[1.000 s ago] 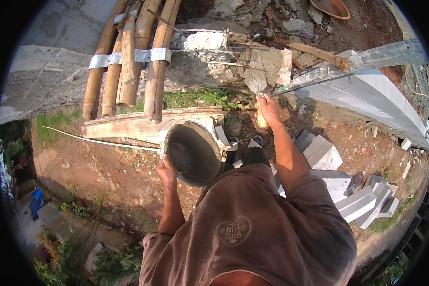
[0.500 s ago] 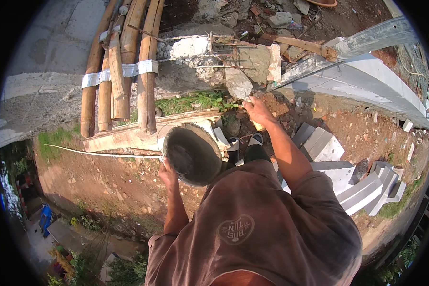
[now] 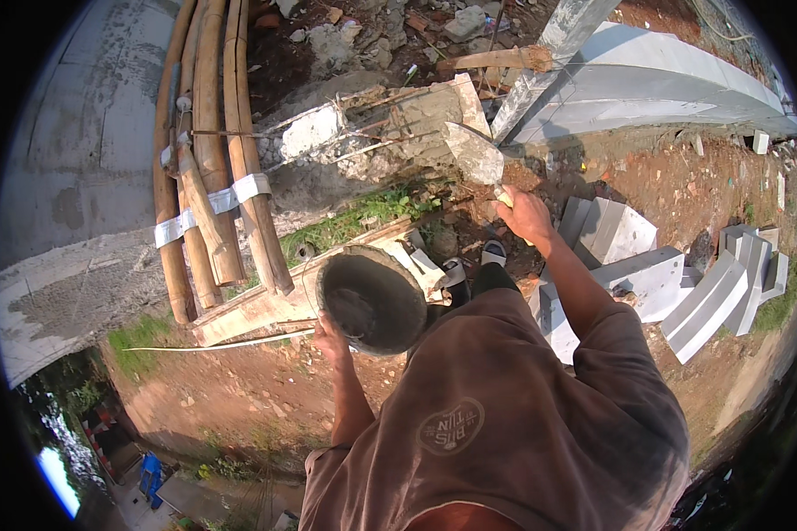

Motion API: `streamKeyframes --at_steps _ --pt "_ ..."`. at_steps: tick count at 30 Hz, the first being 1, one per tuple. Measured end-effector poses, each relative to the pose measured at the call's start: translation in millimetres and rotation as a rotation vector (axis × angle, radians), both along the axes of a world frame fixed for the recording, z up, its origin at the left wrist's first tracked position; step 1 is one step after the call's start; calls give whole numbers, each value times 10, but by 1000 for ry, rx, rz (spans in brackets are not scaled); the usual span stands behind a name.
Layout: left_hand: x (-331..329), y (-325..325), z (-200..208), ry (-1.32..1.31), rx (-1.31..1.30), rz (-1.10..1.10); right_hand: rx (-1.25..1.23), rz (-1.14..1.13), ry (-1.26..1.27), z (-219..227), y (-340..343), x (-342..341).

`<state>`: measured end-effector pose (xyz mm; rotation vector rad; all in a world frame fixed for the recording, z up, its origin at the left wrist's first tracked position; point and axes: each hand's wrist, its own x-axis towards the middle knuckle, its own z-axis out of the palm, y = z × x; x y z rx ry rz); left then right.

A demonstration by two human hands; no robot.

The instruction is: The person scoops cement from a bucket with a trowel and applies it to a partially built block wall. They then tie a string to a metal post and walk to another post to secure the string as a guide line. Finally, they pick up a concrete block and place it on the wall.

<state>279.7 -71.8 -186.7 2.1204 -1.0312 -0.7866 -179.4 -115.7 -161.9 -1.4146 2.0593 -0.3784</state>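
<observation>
My left hand (image 3: pixel 331 340) grips the near left rim of a dark bucket (image 3: pixel 406 332), which is tilted so its mouth faces up toward me. Grey residue coats the inside, and a small lighter patch lies at the bottom. My right hand (image 3: pixel 527 218) is closed round the pale handle of a trowel (image 3: pixel 475 152). Its broad blade, smeared with grey mortar, points away from me and to the left. The blade is over the end of a rough concrete beam (image 3: pixel 416 119) with bare rods along it; whether they touch I cannot tell.
Bamboo poles (image 3: pixel 211 142) bound with white strapping stand at the left, beside a plank (image 3: pixel 239 327). Pale blocks (image 3: pixel 633 281) are heaped on the right. A grey post (image 3: pixel 540 71) slants next to a low block wall (image 3: pixel 655 84). Rubble lies beyond the beam.
The view has turned and shifted. Relative to the beam, the trowel has moved right, close to the grey post. My left hand still holds the bucket.
</observation>
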Motion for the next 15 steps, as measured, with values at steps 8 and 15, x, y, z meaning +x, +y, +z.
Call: streamKeyframes --at_steps 8,15 --pt "-52 -25 119 -63 67 28 22 -79 -66 -414 62 -212" --pt "-86 66 63 -88 12 41 72 -159 -112 -46 -189 162"
